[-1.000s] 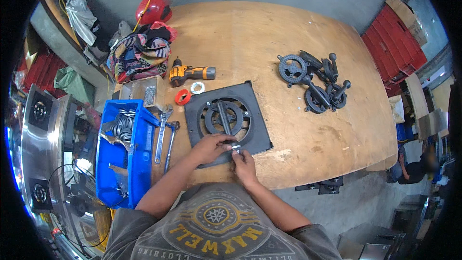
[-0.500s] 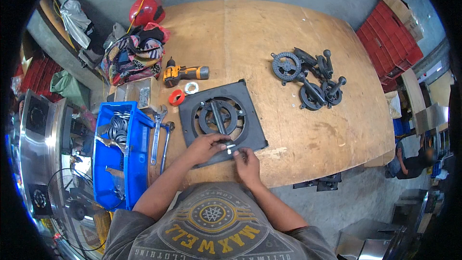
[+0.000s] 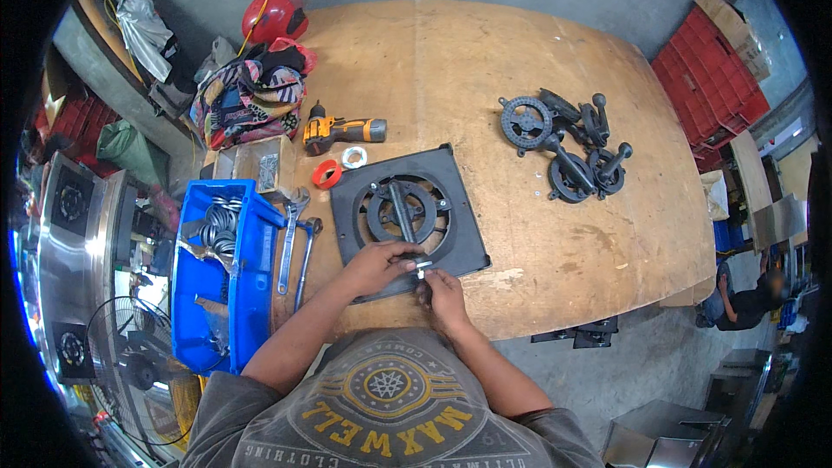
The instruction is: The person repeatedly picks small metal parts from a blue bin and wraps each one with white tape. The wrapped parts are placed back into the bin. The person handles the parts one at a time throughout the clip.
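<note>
A square black metal frame [image 3: 468, 208] lies on the table in front of me, with a round black burner [image 3: 405, 212] set in its middle opening. Over the frame's near edge, my left hand [image 3: 377, 269] pinches a small silvery metal piece [image 3: 424, 264] between thumb and fingertips. Close on its right, my right hand [image 3: 445, 296] is closed at the fingertips on a small whitish piece [image 3: 421, 275] just below the silvery one. Whether the two pieces touch, I cannot tell. Both are too small to name exactly.
A blue bin [image 3: 185, 295] of metal rings stands at the left, beside an adjustable wrench [image 3: 288, 243] and another wrench [image 3: 305, 264]. Behind them are a cordless drill [image 3: 342, 130], a red tape roll [image 3: 327, 174] and a white one [image 3: 354, 157]. Several black burners [image 3: 526, 124] lie at right.
My fingertips have drawn a little closer together around the small pieces. The whole view has shifted slightly; the frame and burner stay in place on the table.
</note>
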A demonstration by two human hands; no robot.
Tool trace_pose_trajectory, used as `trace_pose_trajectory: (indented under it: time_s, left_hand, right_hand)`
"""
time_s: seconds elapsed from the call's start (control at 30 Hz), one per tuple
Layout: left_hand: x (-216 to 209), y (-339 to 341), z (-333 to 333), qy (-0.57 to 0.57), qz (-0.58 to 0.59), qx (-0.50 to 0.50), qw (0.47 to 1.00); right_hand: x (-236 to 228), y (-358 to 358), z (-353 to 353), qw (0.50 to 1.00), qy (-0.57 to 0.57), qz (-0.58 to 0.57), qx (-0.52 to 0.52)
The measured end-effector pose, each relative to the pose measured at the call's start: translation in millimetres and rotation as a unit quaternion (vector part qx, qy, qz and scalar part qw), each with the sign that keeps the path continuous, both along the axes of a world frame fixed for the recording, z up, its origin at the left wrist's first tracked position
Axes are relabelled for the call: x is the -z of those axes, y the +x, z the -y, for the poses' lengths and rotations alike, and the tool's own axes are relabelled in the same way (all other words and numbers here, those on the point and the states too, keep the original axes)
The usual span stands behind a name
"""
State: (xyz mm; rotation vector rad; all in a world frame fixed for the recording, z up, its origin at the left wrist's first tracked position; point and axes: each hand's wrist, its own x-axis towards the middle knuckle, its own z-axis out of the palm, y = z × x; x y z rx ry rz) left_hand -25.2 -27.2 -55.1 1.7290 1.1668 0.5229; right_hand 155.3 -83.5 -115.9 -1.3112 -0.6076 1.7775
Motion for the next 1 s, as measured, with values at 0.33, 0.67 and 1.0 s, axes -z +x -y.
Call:
trace_pose_trajectory:
  time_s: [0.33, 0.67, 1.0]
  left_hand:
    - [2, -1, 0, -0.005, -0.006, 0.004, 1.000]
    - [1, 1, 2, -0.020, 0.021, -0.010, 1.000]
    - [2, 1, 1, -0.002, 0.001, -0.002, 1.000]
  right_hand:
    - [19, 3, 5, 0.994, -0.047, -0.102, -0.019]
    - [-4, 5, 19, 0.877, 0.263, 0.401, 0.005]
    - [2, -5, 6, 0.957, -0.116, -0.264, -0.024]
